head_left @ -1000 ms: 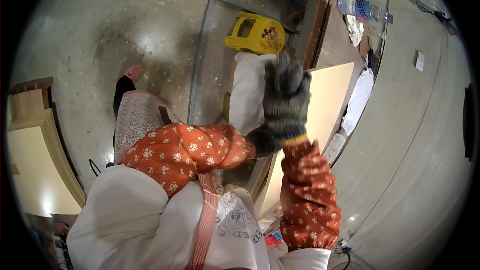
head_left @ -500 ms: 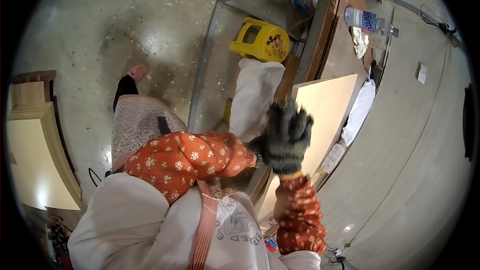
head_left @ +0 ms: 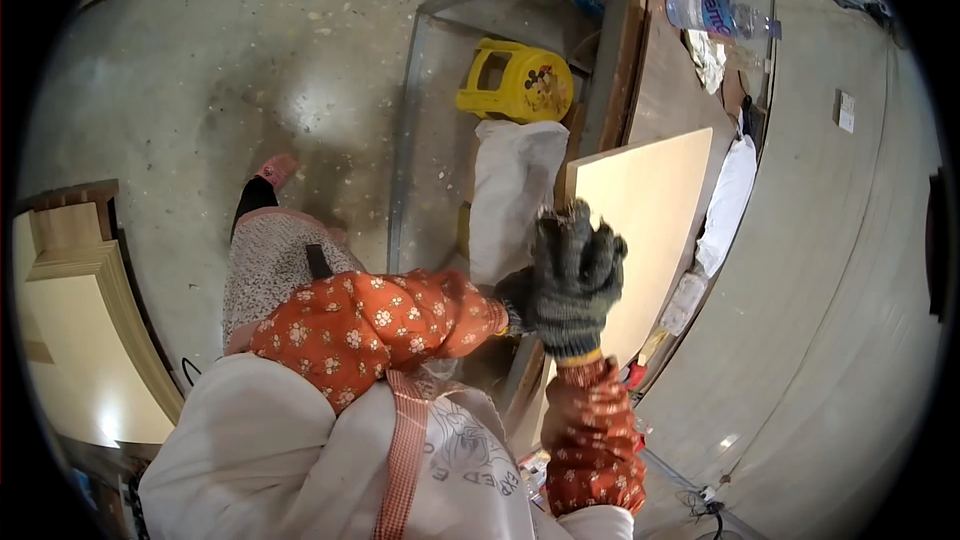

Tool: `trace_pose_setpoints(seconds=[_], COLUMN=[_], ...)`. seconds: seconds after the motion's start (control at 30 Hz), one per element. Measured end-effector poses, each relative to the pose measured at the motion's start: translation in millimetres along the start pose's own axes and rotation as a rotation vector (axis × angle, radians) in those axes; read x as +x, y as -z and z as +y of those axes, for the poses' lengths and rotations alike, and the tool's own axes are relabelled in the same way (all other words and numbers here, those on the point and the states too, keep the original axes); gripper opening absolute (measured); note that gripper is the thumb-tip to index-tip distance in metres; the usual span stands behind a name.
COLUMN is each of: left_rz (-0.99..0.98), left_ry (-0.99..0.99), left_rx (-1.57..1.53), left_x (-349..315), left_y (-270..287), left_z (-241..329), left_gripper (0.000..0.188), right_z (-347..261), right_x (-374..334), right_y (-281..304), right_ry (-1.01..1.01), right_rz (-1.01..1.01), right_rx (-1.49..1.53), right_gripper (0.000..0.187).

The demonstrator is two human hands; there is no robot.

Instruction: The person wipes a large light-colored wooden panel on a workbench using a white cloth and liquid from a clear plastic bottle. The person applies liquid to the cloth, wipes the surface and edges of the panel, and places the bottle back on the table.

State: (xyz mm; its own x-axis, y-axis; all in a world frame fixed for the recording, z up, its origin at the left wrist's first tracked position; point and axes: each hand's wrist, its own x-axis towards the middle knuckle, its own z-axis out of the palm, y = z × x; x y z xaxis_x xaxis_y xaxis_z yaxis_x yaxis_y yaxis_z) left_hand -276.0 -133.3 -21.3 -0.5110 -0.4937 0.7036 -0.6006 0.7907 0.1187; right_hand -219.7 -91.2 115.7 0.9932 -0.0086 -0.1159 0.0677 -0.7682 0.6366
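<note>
Both my hands wear dark grey knitted gloves with yellow cuffs, below orange flowered sleeves. My right hand (head_left: 578, 285) is over the near part of a pale wooden panel (head_left: 650, 200), its fingers curled in. What lies inside those fingers, if anything, is hidden. Close against its left side is my left hand (head_left: 516, 300), mostly covered by the right one, so its fingers do not show. The panel lies tilted along the brown workbench (head_left: 668, 90).
Under the bench frame are a yellow plastic stool (head_left: 540, 85) and a white sack (head_left: 512, 180). A plastic bottle (head_left: 705, 13) lies at the bench's far end, near crumpled white paper (head_left: 706, 62). Stacked pale panels (head_left: 95, 350) stand at left. A long white bundle (head_left: 726, 205) borders the wall.
The right hand's fingers, raised and blurred before, are now curled in more. The whole view has shifted slightly. Both hands stay close together over the panel's edge.
</note>
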Motion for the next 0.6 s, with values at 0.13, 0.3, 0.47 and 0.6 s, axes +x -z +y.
trace_pose_setpoints(seconds=[0.13, 0.3, 0.47, 0.6], left_rz=[-0.025, -0.049, -0.053, 0.003], left_ry=[-0.051, -0.08, -0.175, -0.396], left_rx=[-0.005, -0.004, -0.002, 0.066], left_x=[0, -3, 1, -11], left_y=[-4, -6, -14, -23], left_z=[3, 5, 6, -5], left_gripper=[0.033, 0.032, 0.031, 0.03], right_z=[-10, -17, -16, -16], right_x=[56, 25, 11, 122], right_y=[-19, -6, -18, -27], right_ry=[-0.262, -0.081, -0.01, -0.14], right_rz=[-0.03, 0.012, -0.061, 0.147], right_rx=[0.329, 0.018, 0.061, 0.137], right_gripper=[0.041, 0.042, 0.046, 0.048])
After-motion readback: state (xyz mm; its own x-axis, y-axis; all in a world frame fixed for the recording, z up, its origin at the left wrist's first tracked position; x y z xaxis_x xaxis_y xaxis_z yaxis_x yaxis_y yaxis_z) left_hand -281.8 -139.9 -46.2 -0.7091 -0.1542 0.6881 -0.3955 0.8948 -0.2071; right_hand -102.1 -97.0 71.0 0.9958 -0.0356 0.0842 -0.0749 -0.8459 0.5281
